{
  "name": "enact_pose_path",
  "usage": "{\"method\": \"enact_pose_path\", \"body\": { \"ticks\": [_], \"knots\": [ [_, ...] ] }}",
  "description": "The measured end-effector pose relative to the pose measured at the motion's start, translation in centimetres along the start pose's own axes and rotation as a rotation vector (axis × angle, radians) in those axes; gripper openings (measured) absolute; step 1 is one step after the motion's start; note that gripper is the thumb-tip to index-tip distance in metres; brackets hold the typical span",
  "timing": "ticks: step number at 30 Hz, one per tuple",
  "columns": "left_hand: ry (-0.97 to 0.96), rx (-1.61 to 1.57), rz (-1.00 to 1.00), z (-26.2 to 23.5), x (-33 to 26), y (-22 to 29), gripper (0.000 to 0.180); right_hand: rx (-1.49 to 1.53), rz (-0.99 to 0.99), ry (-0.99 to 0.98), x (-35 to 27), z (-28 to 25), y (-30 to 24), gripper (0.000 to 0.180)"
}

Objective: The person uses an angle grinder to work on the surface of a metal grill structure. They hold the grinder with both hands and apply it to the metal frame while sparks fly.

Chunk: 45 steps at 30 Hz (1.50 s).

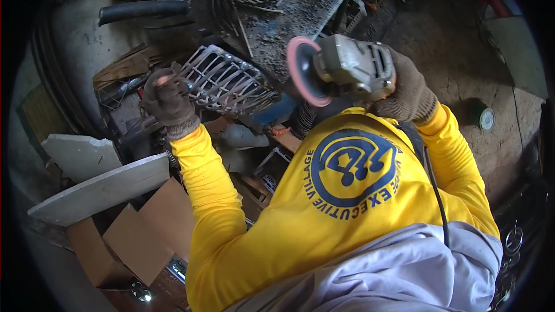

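So the left hand (pixel 166 103), in a worn dark glove, had its fingers clenched around the near end of a metal grille (pixel 226 81), a curved thing made of thin bars, lying tilted on top of a messy pile of scrap. The right hand (pixel 407 89), gloved too, had its fingers wrapped tight on the body of an angle grinder (pixel 347 68), held up just beside the grille with its pinkish disc (pixel 304 71) facing left, not touching the bars as far as I could see. Cardboard boxes (pixel 136 242) and a grey slab (pixel 101 188) sat lower left, and a small green can (pixel 484 117) stood off on the dirt floor.
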<state>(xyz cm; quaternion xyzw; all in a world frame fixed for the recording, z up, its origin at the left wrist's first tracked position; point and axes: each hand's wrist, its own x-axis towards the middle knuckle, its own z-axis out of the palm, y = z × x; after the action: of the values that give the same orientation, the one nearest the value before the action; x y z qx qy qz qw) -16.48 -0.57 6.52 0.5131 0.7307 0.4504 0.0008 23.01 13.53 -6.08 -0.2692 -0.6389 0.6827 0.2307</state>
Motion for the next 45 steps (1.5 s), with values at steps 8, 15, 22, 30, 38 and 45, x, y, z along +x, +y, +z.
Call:
{"method": "enact_pose_path", "body": {
  "ticks": [8, 15, 22, 30, 38, 45],
  "knots": [
    [0.323, 0.393, 0.403, 0.3, 3.7, 0.9, 0.039, -0.053, -0.072, 0.087, 0.5, -1.1, -2.3, 0.089],
    [0.124, -0.135, 0.050, 5.4, 3.3, -0.1, 0.045, -0.096, -0.104, 0.124, 0.3, -0.7, -1.8, 0.087],
    [0.174, -0.110, 0.118, 5.9, 3.2, -0.3, 0.047, -0.099, -0.140, 0.067, 0.7, -0.8, -0.4, 0.094],
    [0.099, 0.084, 0.272, 5.8, 3.9, 0.4, 0.035, -0.174, -0.225, 0.081, 1.8, -0.7, -3.2, 0.091],
    [0.162, 0.055, 0.313, 6.1, 3.9, 0.4, 0.030, -0.312, -0.247, 0.132, -0.1, -1.2, -2.7, 0.087],
    [0.126, -0.038, 0.174, 6.4, 3.7, 1.9, 0.035, -0.376, -0.255, 0.150, -0.3, -1.8, -4.5, 0.087]
  ]
}}
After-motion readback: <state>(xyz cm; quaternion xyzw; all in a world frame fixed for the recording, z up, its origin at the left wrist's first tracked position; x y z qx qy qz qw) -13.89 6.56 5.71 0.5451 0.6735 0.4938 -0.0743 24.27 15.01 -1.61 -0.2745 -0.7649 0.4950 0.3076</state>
